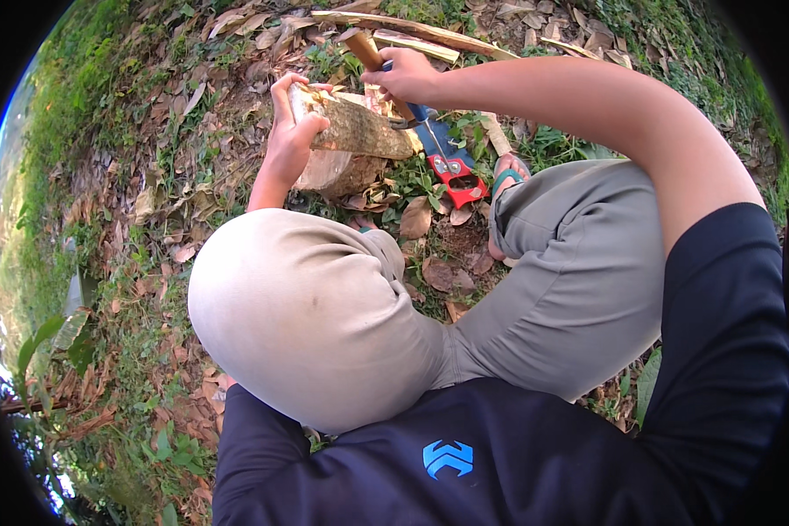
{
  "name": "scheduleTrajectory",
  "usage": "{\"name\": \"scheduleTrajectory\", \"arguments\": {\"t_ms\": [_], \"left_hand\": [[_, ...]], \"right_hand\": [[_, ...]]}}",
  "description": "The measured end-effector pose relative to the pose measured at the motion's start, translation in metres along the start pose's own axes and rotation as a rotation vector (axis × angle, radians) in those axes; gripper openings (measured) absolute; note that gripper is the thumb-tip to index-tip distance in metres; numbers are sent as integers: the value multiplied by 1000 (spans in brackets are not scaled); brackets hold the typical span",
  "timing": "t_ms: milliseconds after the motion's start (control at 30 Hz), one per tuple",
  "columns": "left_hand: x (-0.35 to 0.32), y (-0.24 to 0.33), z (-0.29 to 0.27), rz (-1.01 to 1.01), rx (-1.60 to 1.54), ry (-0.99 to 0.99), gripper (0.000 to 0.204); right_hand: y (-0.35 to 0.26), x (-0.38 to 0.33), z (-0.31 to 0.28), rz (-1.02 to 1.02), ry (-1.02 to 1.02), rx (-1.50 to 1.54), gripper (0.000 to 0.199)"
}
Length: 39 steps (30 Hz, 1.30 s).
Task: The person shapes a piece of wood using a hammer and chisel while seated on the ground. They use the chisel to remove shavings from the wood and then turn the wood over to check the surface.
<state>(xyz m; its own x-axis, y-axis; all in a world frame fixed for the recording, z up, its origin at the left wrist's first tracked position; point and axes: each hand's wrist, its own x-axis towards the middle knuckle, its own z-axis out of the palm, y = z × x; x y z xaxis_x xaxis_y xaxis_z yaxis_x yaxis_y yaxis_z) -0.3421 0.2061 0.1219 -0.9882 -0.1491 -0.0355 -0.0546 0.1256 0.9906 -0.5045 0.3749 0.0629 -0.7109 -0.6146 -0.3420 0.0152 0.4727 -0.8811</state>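
My left hand (291,131) grips the near-left end of a short, bark-covered log piece (359,124), thumb and fingers spread around its pale cut end. The log piece lies across a thicker wood block (335,172). Over its far right part, my right hand (407,77) is closed on a wooden-handled tool (364,48). Dark curved metal shows at that tool's lower end, next to the log piece. A blue part and a thin shaft also show below the hand; whether they belong to the same tool I cannot tell. My fingers hide part of the handle.
A handsaw with a red handle (458,181) and bluish blade lies on the ground right of the log piece. Split wood strips (416,33) lie beyond. My knees and sandaled foot (508,173) are close by. Dry leaves (416,217) and grass cover the ground.
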Motion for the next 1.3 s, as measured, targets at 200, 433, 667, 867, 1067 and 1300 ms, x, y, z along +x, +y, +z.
{"name": "scheduleTrajectory", "arguments": {"t_ms": [200,433,667,867,1067,1300], "left_hand": [[-4,1,-2,-15,-17,-13,61],[-2,5,9,69,-38,-20,57],[27,20,5,125,33,102,53],[38,36,-38,256,-76,240,49],[38,54,-44,363,-29,360,44],[27,54,-52,349,-38,390,45]], "right_hand": [[-3,15,-12,-349,-81,-361,40],[8,21,-48,-462,62,-693,44],[15,2,-71,81,63,-634,31],[58,5,-36,247,12,-357,36],[90,39,-31,340,117,-225,35],[55,73,-52,152,343,-374,35]]}}
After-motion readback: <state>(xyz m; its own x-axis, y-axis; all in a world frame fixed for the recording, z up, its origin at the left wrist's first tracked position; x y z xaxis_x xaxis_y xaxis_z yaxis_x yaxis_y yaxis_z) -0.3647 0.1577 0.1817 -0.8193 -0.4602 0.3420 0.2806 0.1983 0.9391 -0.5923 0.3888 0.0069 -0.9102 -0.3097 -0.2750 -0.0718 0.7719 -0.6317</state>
